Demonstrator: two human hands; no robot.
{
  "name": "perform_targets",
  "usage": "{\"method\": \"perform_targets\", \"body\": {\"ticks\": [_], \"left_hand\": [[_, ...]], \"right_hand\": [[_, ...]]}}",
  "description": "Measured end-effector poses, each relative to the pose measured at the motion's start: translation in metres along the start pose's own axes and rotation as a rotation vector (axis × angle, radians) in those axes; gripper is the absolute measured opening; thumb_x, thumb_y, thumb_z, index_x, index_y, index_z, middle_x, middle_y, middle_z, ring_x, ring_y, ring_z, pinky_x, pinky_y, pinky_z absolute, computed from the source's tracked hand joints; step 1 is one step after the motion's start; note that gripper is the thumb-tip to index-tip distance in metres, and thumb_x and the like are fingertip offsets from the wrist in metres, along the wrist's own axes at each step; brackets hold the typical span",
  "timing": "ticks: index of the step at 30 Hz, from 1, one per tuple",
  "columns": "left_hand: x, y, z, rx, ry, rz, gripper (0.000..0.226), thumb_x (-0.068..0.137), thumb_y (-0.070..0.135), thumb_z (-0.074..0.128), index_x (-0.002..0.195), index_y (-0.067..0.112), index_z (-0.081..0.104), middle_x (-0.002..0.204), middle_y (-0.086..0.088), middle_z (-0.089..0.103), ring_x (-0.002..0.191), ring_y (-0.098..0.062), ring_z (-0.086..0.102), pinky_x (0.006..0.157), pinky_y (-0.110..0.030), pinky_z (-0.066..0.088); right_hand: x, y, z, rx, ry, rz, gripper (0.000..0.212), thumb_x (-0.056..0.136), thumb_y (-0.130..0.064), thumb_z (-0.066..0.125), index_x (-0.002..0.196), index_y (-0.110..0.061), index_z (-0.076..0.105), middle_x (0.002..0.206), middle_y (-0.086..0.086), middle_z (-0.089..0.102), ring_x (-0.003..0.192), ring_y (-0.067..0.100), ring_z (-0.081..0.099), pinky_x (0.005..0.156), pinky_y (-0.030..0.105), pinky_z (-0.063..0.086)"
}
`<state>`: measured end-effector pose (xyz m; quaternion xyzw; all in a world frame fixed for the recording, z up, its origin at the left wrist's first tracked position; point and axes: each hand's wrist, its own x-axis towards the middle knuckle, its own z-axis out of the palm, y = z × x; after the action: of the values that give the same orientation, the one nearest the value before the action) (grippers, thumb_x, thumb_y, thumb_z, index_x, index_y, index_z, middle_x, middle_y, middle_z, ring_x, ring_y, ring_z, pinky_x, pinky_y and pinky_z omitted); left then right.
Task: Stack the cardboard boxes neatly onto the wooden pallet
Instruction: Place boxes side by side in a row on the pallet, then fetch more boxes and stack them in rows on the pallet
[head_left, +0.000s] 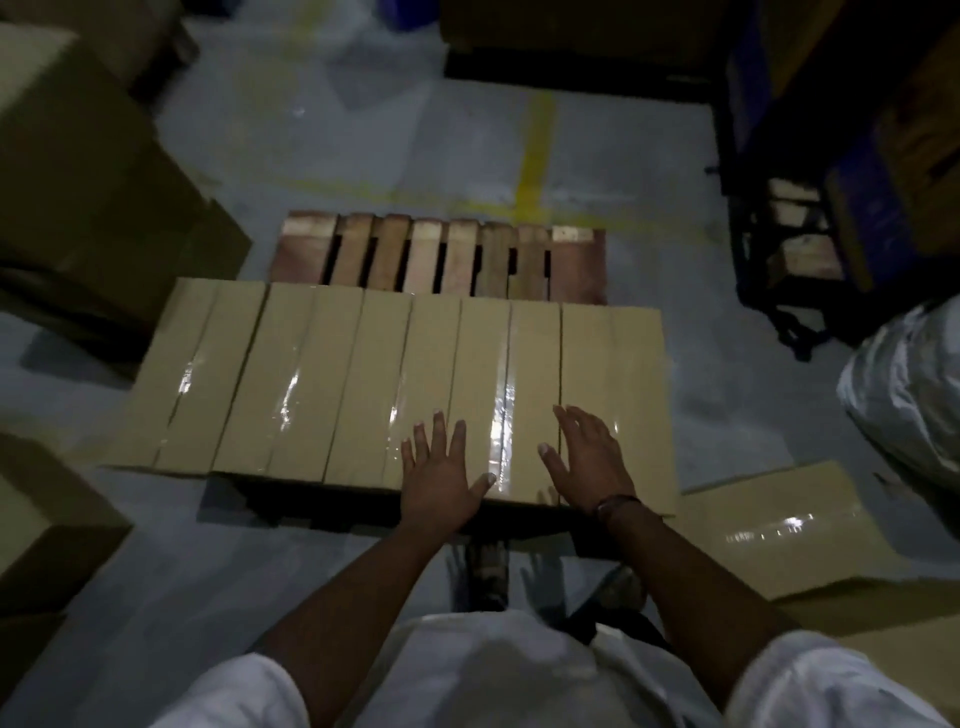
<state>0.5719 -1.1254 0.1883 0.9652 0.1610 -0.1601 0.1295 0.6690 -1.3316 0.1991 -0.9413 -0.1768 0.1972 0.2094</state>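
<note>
Head view. Row of tan, tape-sealed cardboard boxes (332, 374) sits side by side on the near part of the slatted brown wooden pallet (426, 260); bare slats show beyond the fingertips. Left hand (441, 473): fingers straight and spread, palm down on a box top at the near edge, gripping nothing. Right hand (587, 457): just beside it, fingers extended over the end box of the row, holding nothing; contact with the cardboard cannot be confirmed. Dark wristband (615, 503) on right wrist. Another tan taped cardboard box (779, 530) lies on the grey floor (701, 395), right of the right hand.
</note>
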Motion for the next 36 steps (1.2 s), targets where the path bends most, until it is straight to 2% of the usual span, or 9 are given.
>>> {"method": "perform_targets", "body": {"ticks": [4,9,12,15,18,23,25,28,36], "left_hand": [[-0.017,-0.025,-0.026,-0.029,0.056,-0.099,0.092,0.093,0.070,0.043,0.162,0.023,0.006,0.169,-0.011,-0.009,0.155,-0.038,-0.003,0.124,-0.055,0.002],[-0.052,-0.043,-0.037,-0.057,0.110,-0.236,0.091,0.093,0.071,0.040,0.162,0.023,0.006,0.169,-0.011,-0.007,0.154,-0.038,0.003,0.124,-0.054,0.004],[-0.080,-0.052,-0.040,-0.100,0.162,-0.363,0.090,0.093,0.071,0.040,0.162,0.024,0.008,0.169,-0.012,-0.001,0.153,-0.039,0.009,0.123,-0.053,0.006],[-0.114,-0.056,-0.039,-0.182,0.233,-0.484,0.089,0.093,0.073,0.035,0.162,0.023,0.010,0.169,-0.011,0.000,0.153,-0.039,0.007,0.123,-0.053,0.005],[-0.144,-0.063,-0.030,-0.241,0.278,-0.571,0.088,0.093,0.074,0.033,0.162,0.024,0.010,0.169,-0.009,-0.001,0.154,-0.037,0.004,0.124,-0.054,0.006],[-0.177,-0.086,-0.025,-0.355,0.324,-0.706,0.089,0.094,0.074,0.035,0.162,0.028,0.002,0.170,-0.005,-0.007,0.155,-0.034,0.002,0.125,-0.051,0.003],[-0.180,-0.101,-0.027,-0.378,0.338,-0.734,0.089,0.094,0.075,0.035,0.162,0.029,0.001,0.170,-0.005,-0.007,0.155,-0.034,0.002,0.125,-0.050,0.002],[-0.178,-0.132,-0.033,-0.405,0.351,-0.755,0.089,0.094,0.075,0.035,0.162,0.029,0.001,0.170,-0.004,-0.007,0.155,-0.033,0.003,0.125,-0.050,0.003],[-0.179,-0.256,-0.066,-0.433,0.345,-0.728,0.088,0.094,0.073,0.037,0.162,0.029,0.003,0.170,-0.004,-0.005,0.155,-0.030,0.004,0.125,-0.049,0.006]], "right_hand": [[0.003,-0.032,0.004,0.004,0.023,-0.101,0.075,0.089,-0.063,0.028,0.150,-0.020,0.040,0.152,0.008,0.042,0.140,0.029,0.036,0.113,0.046,0.035],[-0.003,-0.057,0.007,-0.003,-0.003,-0.285,0.076,0.089,-0.064,0.030,0.147,-0.019,0.047,0.147,0.006,0.050,0.137,0.026,0.042,0.110,0.042,0.036],[-0.002,-0.075,0.007,-0.015,-0.050,-0.408,0.068,0.093,-0.060,0.038,0.147,-0.018,0.047,0.146,0.005,0.051,0.136,0.026,0.043,0.110,0.042,0.038],[-0.004,-0.096,0.009,-0.013,-0.086,-0.515,0.056,0.098,-0.044,0.056,0.147,-0.019,0.047,0.146,0.005,0.050,0.136,0.024,0.043,0.109,0.038,0.035],[-0.007,-0.114,0.019,-0.020,-0.143,-0.599,0.056,0.097,-0.045,0.056,0.146,-0.019,0.047,0.145,0.005,0.051,0.134,0.025,0.044,0.110,0.040,0.037],[-0.010,-0.151,0.042,0.004,-0.192,-0.645,0.069,0.089,-0.059,0.040,0.142,-0.016,0.052,0.141,0.007,0.055,0.129,0.028,0.050,0.104,0.040,0.042],[-0.006,-0.169,0.051,-0.008,-0.221,-0.682,0.067,0.091,-0.058,0.044,0.144,-0.017,0.050,0.142,0.006,0.054,0.130,0.026,0.048,0.106,0.040,0.042],[0.008,-0.201,0.066,-0.019,-0.222,-0.711,0.056,0.096,-0.045,0.057,0.145,-0.019,0.048,0.145,0.005,0.051,0.133,0.025,0.045,0.108,0.041,0.040],[0.043,-0.320,0.123,0.006,-0.171,-0.675,0.056,0.097,-0.044,0.058,0.146,-0.019,0.046,0.146,0.006,0.050,0.134,0.026,0.044,0.108,0.041,0.039]]}}
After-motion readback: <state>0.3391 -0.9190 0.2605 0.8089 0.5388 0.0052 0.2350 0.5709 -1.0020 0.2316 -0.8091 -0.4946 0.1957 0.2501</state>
